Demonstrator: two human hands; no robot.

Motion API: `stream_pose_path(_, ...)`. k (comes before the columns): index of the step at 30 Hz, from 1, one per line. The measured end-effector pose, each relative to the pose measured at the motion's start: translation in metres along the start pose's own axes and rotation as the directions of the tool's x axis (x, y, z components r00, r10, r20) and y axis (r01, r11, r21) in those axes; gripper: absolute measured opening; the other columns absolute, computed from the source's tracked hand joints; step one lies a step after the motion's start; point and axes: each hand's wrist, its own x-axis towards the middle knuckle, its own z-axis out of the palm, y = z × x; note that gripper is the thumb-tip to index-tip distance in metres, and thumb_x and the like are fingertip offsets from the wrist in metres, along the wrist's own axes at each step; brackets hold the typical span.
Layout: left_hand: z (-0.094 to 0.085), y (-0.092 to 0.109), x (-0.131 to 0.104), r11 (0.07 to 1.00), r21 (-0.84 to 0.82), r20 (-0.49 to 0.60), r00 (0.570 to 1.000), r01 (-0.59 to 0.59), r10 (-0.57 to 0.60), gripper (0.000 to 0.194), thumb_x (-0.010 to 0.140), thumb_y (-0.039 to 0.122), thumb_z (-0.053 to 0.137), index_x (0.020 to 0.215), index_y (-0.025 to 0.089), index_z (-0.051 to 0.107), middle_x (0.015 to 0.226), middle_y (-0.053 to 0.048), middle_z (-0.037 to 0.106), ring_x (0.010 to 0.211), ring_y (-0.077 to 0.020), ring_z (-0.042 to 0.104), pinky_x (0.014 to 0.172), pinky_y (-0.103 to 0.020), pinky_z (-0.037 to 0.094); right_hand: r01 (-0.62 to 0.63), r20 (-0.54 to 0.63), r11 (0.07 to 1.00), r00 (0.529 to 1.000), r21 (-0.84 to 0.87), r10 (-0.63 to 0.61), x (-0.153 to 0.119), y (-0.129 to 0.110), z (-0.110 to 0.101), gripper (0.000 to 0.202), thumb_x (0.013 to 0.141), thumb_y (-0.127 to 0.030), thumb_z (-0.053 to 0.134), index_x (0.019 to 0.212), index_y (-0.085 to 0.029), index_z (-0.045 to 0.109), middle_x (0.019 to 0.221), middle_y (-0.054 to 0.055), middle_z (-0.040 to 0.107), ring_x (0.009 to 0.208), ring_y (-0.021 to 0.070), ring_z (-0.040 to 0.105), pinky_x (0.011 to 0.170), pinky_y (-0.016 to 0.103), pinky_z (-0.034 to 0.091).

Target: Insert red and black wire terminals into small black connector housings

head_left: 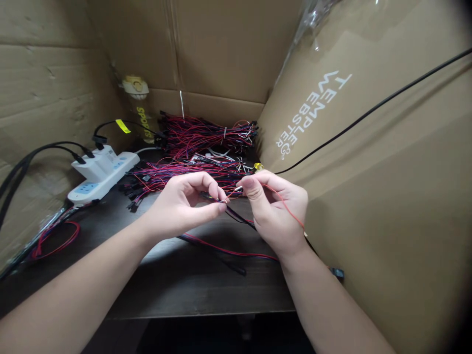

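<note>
My left hand (191,201) pinches a thin wire end between thumb and fingertips, just above the table. Opposite it, my right hand (278,206) is closed on an orange-red wire (289,209), which trails down over the back of that hand. A small white tip shows by the right thumb, and a short stretch of wire spans the gap between the hands. Dark wires (239,216) run below my fingers. What exactly sits in each fingertip is too small to make out. Red and black wires (228,252) lie on the table beneath.
Two bundles of red and black wires (199,140) lie at the back. A white power strip (121,167) with plugged-in adapters is at left, near a bottle (138,98) with a yellow lid. Cardboard walls (368,162) surround the dark table (206,295). A black cable (368,113) crosses the right.
</note>
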Motion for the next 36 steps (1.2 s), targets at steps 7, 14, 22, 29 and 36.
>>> stream_pose_path(7,0.0016,0.0032,-0.0061,0.891,0.373,0.003,0.961,-0.257,0.276,0.011,0.085,0.021,0.078,0.093,0.018,0.072,0.086,-0.003,0.075,0.076,-0.0128,0.070,0.073,-0.024,0.058,0.057,-0.028,0.998,0.998,-0.002,-0.057,-0.0054,-0.0071,-0.0026,0.019,0.096,-0.032,0.072,0.082,-0.020,0.075,0.075,0.000,0.070,0.069,0.0117,0.064,0.069,0.027,0.053)
stream_pose_path(14,0.0018,0.0066,-0.0074,0.780,0.408,0.103,0.873,-0.475,0.478,0.014,0.087,0.012,0.074,0.098,0.019,0.072,0.087,-0.004,0.075,0.082,-0.0151,0.067,0.076,-0.029,0.056,0.069,-0.100,0.997,0.993,0.027,-0.066,-0.0067,-0.0067,-0.0021,0.021,0.096,-0.035,0.071,0.081,-0.021,0.075,0.072,0.000,0.067,0.066,0.0121,0.061,0.062,0.027,0.051)
stream_pose_path(22,0.0032,0.0062,-0.0058,0.702,0.430,0.107,0.804,-0.568,0.585,0.017,0.087,0.010,0.074,0.099,0.020,0.071,0.085,-0.003,0.075,0.078,-0.0152,0.065,0.076,-0.032,0.055,0.005,-0.073,0.998,0.997,0.061,-0.001,-0.0041,-0.0029,-0.0029,0.029,0.096,-0.043,0.070,0.077,-0.020,0.074,0.067,0.000,0.064,0.063,0.0115,0.059,0.060,0.026,0.049)
stream_pose_path(29,0.0017,0.0038,-0.0060,0.707,0.464,0.107,0.826,-0.534,0.554,0.011,0.092,0.013,0.069,0.099,0.021,0.068,0.086,-0.003,0.074,0.081,-0.0158,0.067,0.078,-0.033,0.055,-0.005,-0.062,0.996,0.998,0.092,0.011,-0.0052,-0.0030,0.0002,0.026,0.096,-0.039,0.070,0.078,-0.020,0.074,0.072,0.000,0.067,0.066,0.0120,0.062,0.062,0.026,0.050)
stream_pose_path(36,0.0021,-0.0014,-0.0098,0.719,0.470,0.098,0.839,-0.513,0.535,0.021,0.089,0.008,0.069,0.104,0.023,0.068,0.089,-0.002,0.072,0.085,-0.0176,0.068,0.077,-0.035,0.056,0.015,-0.045,0.994,0.999,0.110,-0.010,-0.0066,-0.0064,-0.0021,0.019,0.097,-0.033,0.070,0.083,-0.022,0.075,0.077,0.000,0.070,0.072,0.0124,0.065,0.072,0.029,0.055)
